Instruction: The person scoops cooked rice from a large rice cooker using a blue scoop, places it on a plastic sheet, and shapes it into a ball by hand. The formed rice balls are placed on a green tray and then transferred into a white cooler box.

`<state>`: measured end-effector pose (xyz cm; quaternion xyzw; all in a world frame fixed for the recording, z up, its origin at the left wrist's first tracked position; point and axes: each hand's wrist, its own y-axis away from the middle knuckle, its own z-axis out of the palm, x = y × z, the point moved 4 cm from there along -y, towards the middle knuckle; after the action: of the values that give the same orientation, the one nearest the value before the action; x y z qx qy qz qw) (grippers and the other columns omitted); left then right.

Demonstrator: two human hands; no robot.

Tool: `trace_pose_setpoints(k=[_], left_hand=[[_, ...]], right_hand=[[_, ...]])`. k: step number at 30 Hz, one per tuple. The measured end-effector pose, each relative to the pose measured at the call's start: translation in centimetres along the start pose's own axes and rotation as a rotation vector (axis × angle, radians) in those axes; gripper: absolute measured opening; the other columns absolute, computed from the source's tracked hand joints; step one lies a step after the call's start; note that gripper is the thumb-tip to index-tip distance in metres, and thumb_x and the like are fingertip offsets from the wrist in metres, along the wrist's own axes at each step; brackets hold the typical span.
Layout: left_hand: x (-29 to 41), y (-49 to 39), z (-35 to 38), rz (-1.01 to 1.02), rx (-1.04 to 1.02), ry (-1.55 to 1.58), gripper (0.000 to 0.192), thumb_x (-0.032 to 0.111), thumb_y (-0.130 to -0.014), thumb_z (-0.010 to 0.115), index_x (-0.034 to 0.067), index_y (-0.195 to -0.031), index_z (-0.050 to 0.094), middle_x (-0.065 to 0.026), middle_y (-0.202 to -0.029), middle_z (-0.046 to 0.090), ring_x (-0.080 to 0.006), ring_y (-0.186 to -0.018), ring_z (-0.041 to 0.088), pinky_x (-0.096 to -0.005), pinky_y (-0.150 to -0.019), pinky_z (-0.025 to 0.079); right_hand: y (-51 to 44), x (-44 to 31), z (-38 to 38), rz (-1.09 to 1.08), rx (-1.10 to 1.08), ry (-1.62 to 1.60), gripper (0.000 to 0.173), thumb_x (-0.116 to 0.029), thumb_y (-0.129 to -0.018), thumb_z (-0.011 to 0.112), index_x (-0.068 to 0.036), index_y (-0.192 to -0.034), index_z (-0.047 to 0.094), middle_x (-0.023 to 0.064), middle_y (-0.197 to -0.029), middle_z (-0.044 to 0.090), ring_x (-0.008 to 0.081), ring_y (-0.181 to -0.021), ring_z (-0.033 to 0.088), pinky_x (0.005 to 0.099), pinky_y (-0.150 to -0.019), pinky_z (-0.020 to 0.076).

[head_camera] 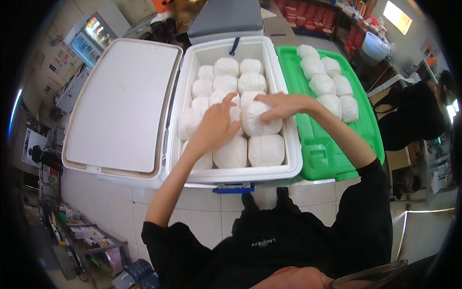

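Note:
An open white cooler box (pixel 294 155) holds rows of rounded bundles wrapped in white. Over its middle, my left hand (pixel 218 124) has its fingers spread, touching or just above the bundles; the contact under it is hidden. My right hand (pixel 279 106) reaches in from the right side, thumb and fingers parted on the top of one large white bundle (pixel 254 121). Whether it bears any of that bundle's weight I cannot tell. Several more white bundles (pixel 322 85) lie in two rows on a green plastic lid (pixel 346 144) to the right of the cooler.
The cooler's white lid (pixel 119 104) lies folded open on the left. A grey-topped box (pixel 227 18) stands behind the cooler. Stacked red containers (pixel 306 14) and a translucent tub (pixel 375 46) are at the back right. A cluttered shelf (pixel 94 234) stands lower left.

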<state>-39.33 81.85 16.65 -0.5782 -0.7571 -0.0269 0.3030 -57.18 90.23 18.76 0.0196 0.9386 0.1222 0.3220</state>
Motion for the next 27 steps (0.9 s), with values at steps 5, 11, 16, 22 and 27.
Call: trace_pose_setpoints(k=[5, 11, 16, 22, 27], left_hand=[[-1.1, 0.1, -1.4, -0.088, 0.008, 0.163, 0.064, 0.009, -0.082, 0.049, 0.004, -0.142, 0.025, -0.0209, -0.126, 0.050, -0.0342, -0.118, 0.047, -0.0422, -0.106, 0.031], [3.6, -5.8, 1.4, -0.088, 0.086, 0.392, 0.042, 0.017, -0.096, 0.044, 0.002, -0.135, 0.036, -0.0257, -0.127, 0.047, -0.0364, -0.118, 0.049, -0.0456, -0.105, 0.033], [4.3, -3.9, 3.8, 0.107, -0.079, -0.080, 0.035, 0.026, -0.094, 0.047, 0.008, -0.125, 0.051, -0.0142, -0.126, 0.052, -0.0309, -0.123, 0.046, -0.0509, -0.106, 0.029], [5.0, -4.2, 1.9, 0.170, -0.025, -0.288, 0.039, 0.024, -0.094, 0.047, 0.011, -0.131, 0.047, -0.0133, -0.136, 0.045, -0.0299, -0.134, 0.034, -0.0548, -0.110, 0.021], [-1.4, -3.0, -4.0, -0.097, 0.034, -0.385, 0.031, 0.013, -0.089, 0.051, 0.009, -0.120, 0.053, -0.0132, -0.114, 0.058, -0.0316, -0.113, 0.052, -0.0478, -0.100, 0.037]], right_hand=[[-1.6, -1.3, 1.3, -0.261, 0.149, 0.091, 0.059, -0.045, -0.082, 0.055, 0.001, -0.118, 0.052, 0.0256, -0.112, 0.059, 0.0365, -0.102, 0.058, 0.0403, -0.092, 0.0429], [4.2, -1.5, 2.5, -0.064, 0.763, 0.171, 0.045, -0.042, -0.089, 0.053, -0.005, -0.114, 0.057, 0.0160, -0.096, 0.063, 0.0328, -0.097, 0.057, 0.0447, -0.088, 0.0425], [14.8, 5.3, -4.8, 0.649, 0.862, 0.531, 0.050, -0.048, -0.081, 0.064, -0.003, -0.104, 0.061, 0.0156, -0.110, 0.055, 0.0299, -0.103, 0.050, 0.0440, -0.086, 0.0373], [11.8, 10.0, 0.7, 0.556, 0.885, 0.609, 0.077, -0.039, -0.056, 0.081, 0.001, -0.113, 0.048, 0.0191, -0.104, 0.054, 0.0340, -0.099, 0.051, 0.0443, -0.084, 0.0400], [10.8, 7.2, -2.4, 0.476, 0.708, -0.146, 0.076, -0.020, -0.057, 0.078, -0.001, -0.120, 0.040, 0.0197, -0.106, 0.056, 0.0349, -0.102, 0.057, 0.0427, -0.088, 0.0463]])
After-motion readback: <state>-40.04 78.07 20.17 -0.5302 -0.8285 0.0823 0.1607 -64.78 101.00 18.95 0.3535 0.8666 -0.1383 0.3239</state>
